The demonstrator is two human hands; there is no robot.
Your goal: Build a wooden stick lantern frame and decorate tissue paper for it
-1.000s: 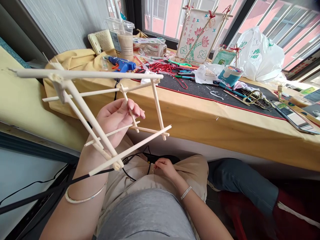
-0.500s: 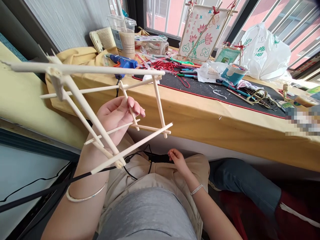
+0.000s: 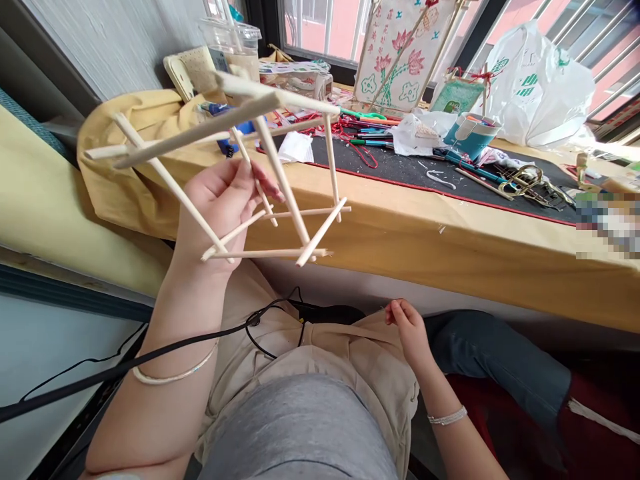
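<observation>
Wooden-stick frame [image 3: 282, 181], being held aloft near left, before the bench [image 3: 400, 220]; left grip [image 3: 220, 200], pinching it closed-fingered by one slim stick [image 3: 241, 145]; right grip [image 3: 411, 333], hovering near the lap [image 3: 345, 347], fingertips [image 3: 397, 311] meeting, contents unclear; white plastic bag [image 3: 537, 87], standing far right

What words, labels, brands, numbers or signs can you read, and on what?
No text reads with certainty.
Flower picture: red characters in columns, too small to read.
White plastic bag: green print, creased, unreadable.
Drink cup: label too small to read.
</observation>
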